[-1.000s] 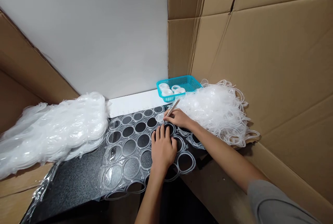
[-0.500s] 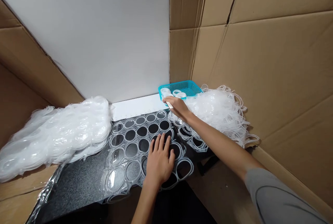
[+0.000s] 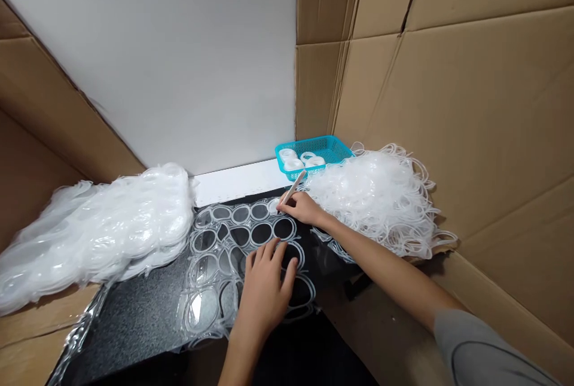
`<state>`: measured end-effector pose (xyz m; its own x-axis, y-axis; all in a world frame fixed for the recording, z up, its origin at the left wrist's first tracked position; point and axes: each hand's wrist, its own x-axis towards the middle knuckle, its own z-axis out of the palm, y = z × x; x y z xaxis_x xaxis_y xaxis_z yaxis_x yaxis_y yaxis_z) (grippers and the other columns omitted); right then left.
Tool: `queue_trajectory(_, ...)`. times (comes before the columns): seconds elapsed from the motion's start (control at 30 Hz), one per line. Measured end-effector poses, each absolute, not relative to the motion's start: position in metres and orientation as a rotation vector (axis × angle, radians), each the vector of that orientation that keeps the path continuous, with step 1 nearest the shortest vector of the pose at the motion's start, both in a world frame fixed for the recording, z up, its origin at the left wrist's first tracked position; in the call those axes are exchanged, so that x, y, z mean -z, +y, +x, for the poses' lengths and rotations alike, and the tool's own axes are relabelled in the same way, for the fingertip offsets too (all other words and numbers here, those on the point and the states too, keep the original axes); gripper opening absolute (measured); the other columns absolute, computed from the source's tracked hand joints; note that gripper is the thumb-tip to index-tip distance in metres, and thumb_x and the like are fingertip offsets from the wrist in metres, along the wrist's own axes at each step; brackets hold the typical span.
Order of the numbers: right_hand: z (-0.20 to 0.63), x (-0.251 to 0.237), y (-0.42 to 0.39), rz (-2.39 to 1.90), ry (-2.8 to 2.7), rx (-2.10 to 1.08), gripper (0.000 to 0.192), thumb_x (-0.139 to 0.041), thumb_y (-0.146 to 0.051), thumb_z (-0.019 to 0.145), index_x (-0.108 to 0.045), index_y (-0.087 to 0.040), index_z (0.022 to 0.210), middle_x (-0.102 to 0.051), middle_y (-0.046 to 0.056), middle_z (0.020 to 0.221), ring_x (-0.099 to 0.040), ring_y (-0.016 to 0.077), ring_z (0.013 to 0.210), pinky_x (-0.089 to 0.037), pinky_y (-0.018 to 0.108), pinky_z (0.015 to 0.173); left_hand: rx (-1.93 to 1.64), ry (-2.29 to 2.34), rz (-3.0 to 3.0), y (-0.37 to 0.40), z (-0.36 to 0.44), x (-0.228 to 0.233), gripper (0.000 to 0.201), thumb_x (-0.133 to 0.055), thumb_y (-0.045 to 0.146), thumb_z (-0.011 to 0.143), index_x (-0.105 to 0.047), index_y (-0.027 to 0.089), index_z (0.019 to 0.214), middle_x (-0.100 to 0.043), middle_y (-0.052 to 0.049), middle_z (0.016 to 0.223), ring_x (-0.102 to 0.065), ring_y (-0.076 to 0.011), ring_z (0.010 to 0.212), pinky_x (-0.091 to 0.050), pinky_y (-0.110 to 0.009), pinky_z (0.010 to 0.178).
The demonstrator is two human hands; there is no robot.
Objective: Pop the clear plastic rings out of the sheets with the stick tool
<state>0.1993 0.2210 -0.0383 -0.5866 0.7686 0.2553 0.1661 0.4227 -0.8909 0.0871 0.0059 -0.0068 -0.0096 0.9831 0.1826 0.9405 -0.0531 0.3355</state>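
A clear plastic sheet [image 3: 210, 254] with rows of round whitish rings lies on the dark speckled table, its surface a little rippled. My left hand [image 3: 265, 284] rests on the sheet's right part, fingers stretched out and palm down. At the sheet's far right corner, my right hand [image 3: 301, 207] grips a slim white pen-shaped tool [image 3: 293, 187], tilted with its dark tip down at a ring. Something whitish [image 3: 272, 207] shows beside the tip; I cannot make out what it is.
A turquoise basket [image 3: 334, 148] behind my right hand contains several white rings [image 3: 292, 164]. To the right lies a heap of ringed plastic sheets [image 3: 372, 195]; on the left is a pile of white plastic pieces [image 3: 130, 218]. Cardboard panels [image 3: 484, 111] enclose the table's sides.
My right hand has come from the basket's front edge down to the sheet's far right corner, tool still held. The sheet's right side has shifted left, with my left hand.
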Motion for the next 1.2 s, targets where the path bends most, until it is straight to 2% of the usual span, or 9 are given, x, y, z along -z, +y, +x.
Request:
queue_trajectory(0.17,0.2,0.037,0.221,-0.805,-2.01,-1.124,0.019,-0.075,-0.035,0.087,-0.074,-0.016,0.089,-0.076,0.005,0.083,-0.07,0.0184,0.076,-0.051,0.029,0.072,-0.571,2.196,2.146,0.037,0.096,0.014,0.042,-0.048,0.034,0.104,-0.059,0.02,0.142,-0.057,-0.013,0.155,-0.048,-0.032,0.146,-0.036,-0.056,0.122)
queue_trajectory(0.37,0.201,0.038,0.22,-0.768,-2.034,-1.031,0.012,-0.074,-0.028,0.09,-0.076,-0.017,0.086,-0.078,0.005,0.088,-0.073,0.0193,0.08,-0.055,0.03,0.078,-0.509,2.256,2.169,0.042,0.094,0.039,0.05,-0.043,0.041,0.106,-0.056,0.02,0.149,-0.051,-0.012,0.161,-0.04,-0.0326,0.153,-0.034,-0.058,0.125)
queue_trajectory(0.5,0.203,0.04,0.214,-0.617,-2.231,-0.773,0.014,-0.066,-0.023,0.098,-0.079,-0.02,0.095,-0.079,0.007,0.107,-0.074,0.0212,0.1,-0.055,0.032,0.094,-0.431,2.252,2.195,0.04,0.093,0.039,0.053,-0.041,0.043,0.107,-0.053,0.021,0.153,-0.047,-0.011,0.164,-0.038,-0.0321,0.156,-0.033,-0.058,0.126)
queue_trajectory(0.6,0.202,0.039,0.213,-0.535,-2.466,-0.484,0.022,-0.06,-0.018,0.101,-0.079,-0.022,0.111,-0.076,0.01,0.122,-0.072,0.023,0.108,-0.054,0.034,0.096,-0.391,2.242,2.208,0.04,0.093,0.038,0.054,-0.04,0.043,0.107,-0.052,0.022,0.155,-0.046,-0.01,0.165,-0.036,-0.0321,0.157,-0.032,-0.059,0.127)
queue_trajectory(0.7,0.201,0.03,0.224,-0.672,-2.531,-0.279,0.026,-0.059,-0.012,0.1,-0.077,-0.018,0.117,-0.076,0.013,0.121,-0.071,0.0255,0.11,-0.053,0.037,0.098,-0.374,2.245,2.209,0.039,0.093,0.039,0.053,-0.041,0.042,0.107,-0.052,0.021,0.155,-0.045,-0.009,0.166,-0.036,-0.0316,0.157,-0.033,-0.058,0.127)
queue_trajectory(0.83,0.201,0.006,0.252,-0.928,-2.408,-0.232,0.029,-0.053,-0.01,0.1,-0.078,-0.017,0.113,-0.077,0.014,0.118,-0.071,0.0265,0.107,-0.053,0.035,0.095,-0.409,2.23,2.225,0.035,0.092,0.038,0.053,-0.043,0.042,0.107,-0.051,0.021,0.155,-0.042,-0.009,0.167,-0.035,-0.0319,0.157,-0.033,-0.058,0.127)
queue_trajectory(1.0,0.196,-0.019,0.264,-0.947,-2.313,-0.185,0.029,-0.05,-0.019,0.105,-0.078,-0.02,0.11,-0.078,0.011,0.115,-0.072,0.0267,0.106,-0.053,0.034,0.09,-0.512,2.043,2.205,0.03,0.087,0.029,0.044,-0.048,0.04,0.106,-0.058,0.027,0.147,-0.049,-0.004,0.163,-0.037,-0.0303,0.157,-0.029,-0.06,0.129)
queue_trajectory(1.1,0.188,-0.026,0.264,-0.93,-2.333,-0.15,0.028,-0.051,-0.017,0.104,-0.078,-0.021,0.11,-0.078,0.01,0.116,-0.071,0.0273,0.107,-0.053,0.034,0.09,-0.558,1.874,2.157,0.027,0.085,0.024,0.042,-0.05,0.04,0.106,-0.058,0.03,0.146,-0.055,-0.001,0.159,-0.04,-0.025,0.155,-0.026,-0.057,0.131)
queue_trajectory(1.2,0.184,-0.03,0.269,-0.949,-2.266,-0.217,0.033,-0.048,-0.014,0.103,-0.078,-0.02,0.115,-0.077,0.012,0.121,-0.071,0.0291,0.11,-0.053,0.038,0.094,-0.594,1.844,2.133,0.025,0.086,0.021,0.037,-0.054,0.039,0.104,-0.063,0.032,0.14,-0.057,0.0,0.158,-0.039,-0.0259,0.155,-0.024,-0.058,0.131)
